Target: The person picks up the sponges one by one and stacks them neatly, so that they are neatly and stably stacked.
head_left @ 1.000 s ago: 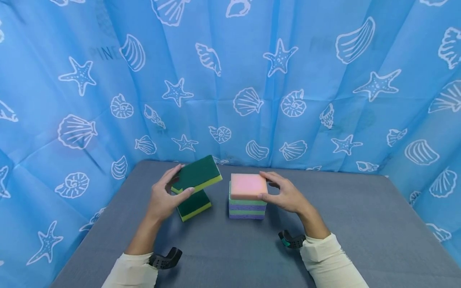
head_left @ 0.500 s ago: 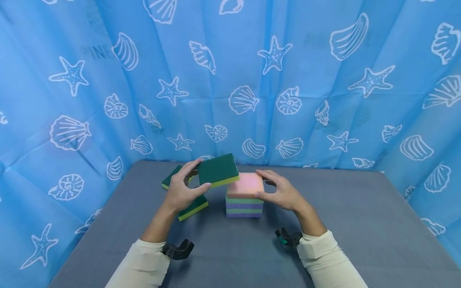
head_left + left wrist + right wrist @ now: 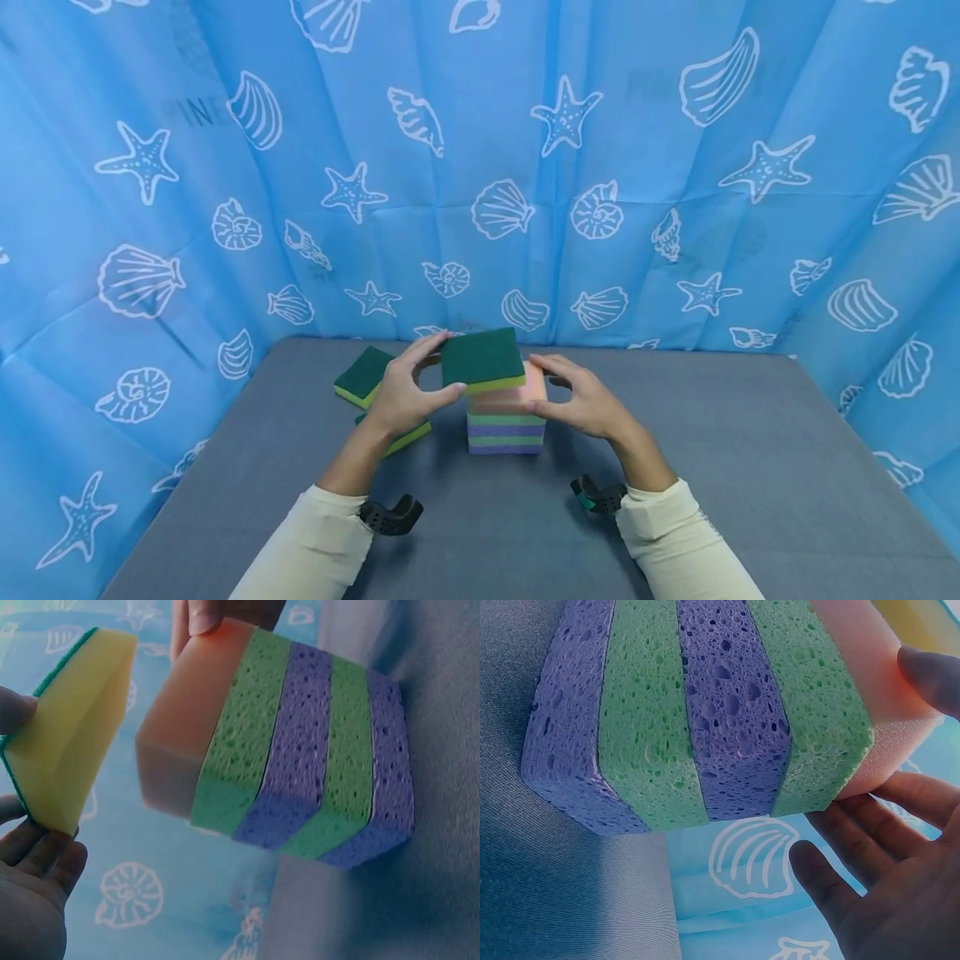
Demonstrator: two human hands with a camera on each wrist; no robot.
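Note:
My left hand grips a scrub sponge, dark green on top and yellow below, between thumb and fingers. In the left wrist view, a gap shows between this sponge's yellow face and the stack. The stack stands on the table, built of alternating purple and green cellulose sponges. On its top lies a pink-orange foam sponge, partly hidden by the green one in the head view. My right hand holds this foam sponge by its right side; thumb and fingers touch it in the right wrist view.
Two more green-and-yellow scrub sponges lie to the left, one farther back and one nearer, partly behind my left hand. A blue curtain with white shells hangs behind the grey table.
My left hand has carried the scrub sponge rightward from over the left sponges to over the stack's top, uncovering the far-left sponge. My right hand has stayed at the pink-orange sponge.

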